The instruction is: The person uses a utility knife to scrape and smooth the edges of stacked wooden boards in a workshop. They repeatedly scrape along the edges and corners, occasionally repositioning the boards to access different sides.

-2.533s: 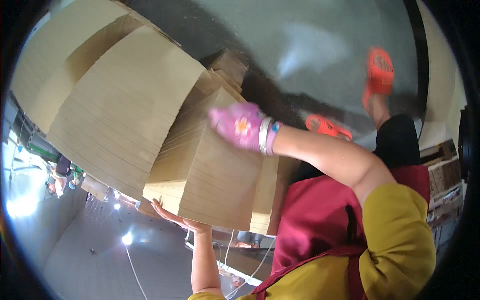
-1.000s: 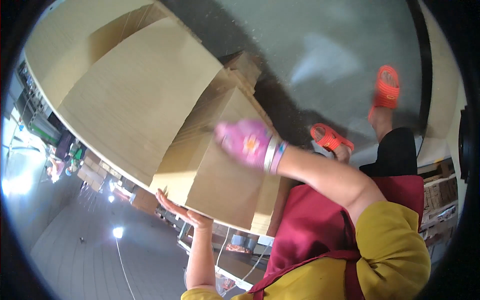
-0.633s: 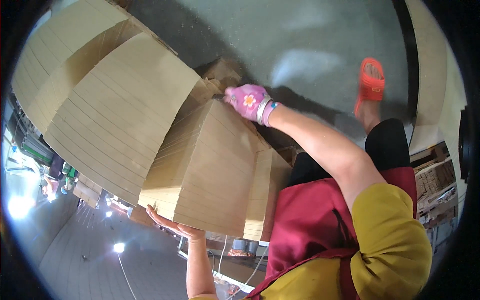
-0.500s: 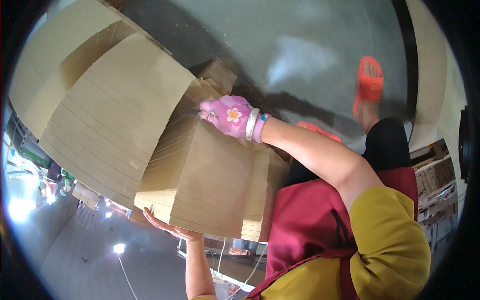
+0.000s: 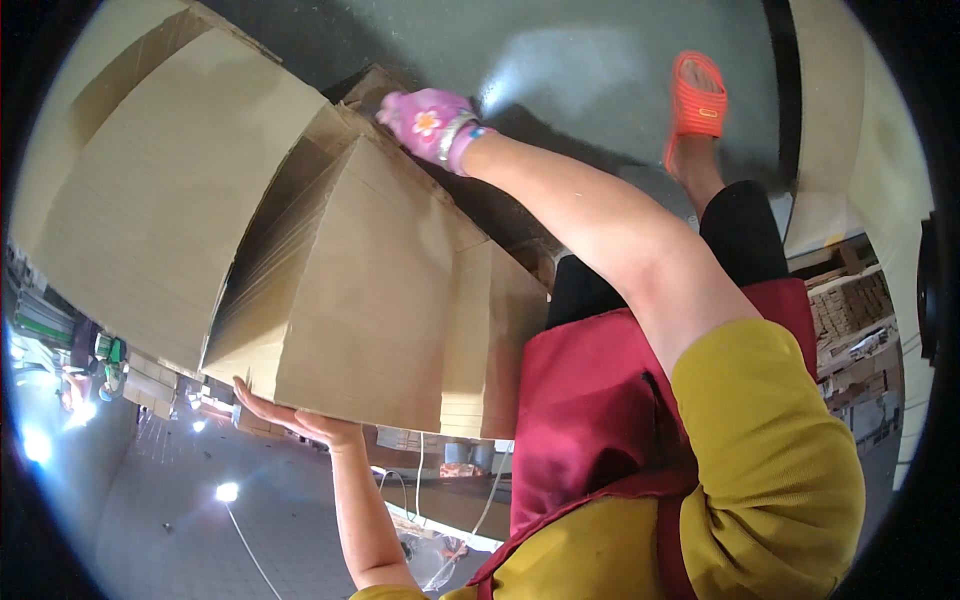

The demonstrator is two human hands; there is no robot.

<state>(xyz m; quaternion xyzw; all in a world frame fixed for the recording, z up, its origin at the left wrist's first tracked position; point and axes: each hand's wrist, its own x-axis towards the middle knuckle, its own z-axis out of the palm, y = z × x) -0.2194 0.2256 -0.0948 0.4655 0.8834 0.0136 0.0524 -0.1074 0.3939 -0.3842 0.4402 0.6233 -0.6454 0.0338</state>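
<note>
A stack of tan cardboard sheets (image 5: 375, 290), with thin parallel edges showing along its left side, fills the middle of the view. My left hand (image 5: 300, 422), bare, lies flat against the stack's lower edge with its fingers stretched out. At the far upper end of the stack is my right hand (image 5: 428, 125), in a pink flowered glove with a pale band at the wrist. Its fingers are curled closed, and what they hold, if anything, cannot be made out. A second, larger cardboard stack (image 5: 170, 200) stands just to the left, a dark gap between them.
Brown cardboard pieces (image 5: 372, 84) lie on the grey floor (image 5: 580, 85) beyond my right hand. My foot in an orange slipper (image 5: 700, 100) stands at the upper right. More stacked cardboard (image 5: 850, 310) is at the right, and a lit lamp (image 5: 228, 491) shows at lower left.
My right hand has moved up and away from the stack's upper corner to its far end. The left hand keeps its place on the lower edge. The whole view has shifted.
</note>
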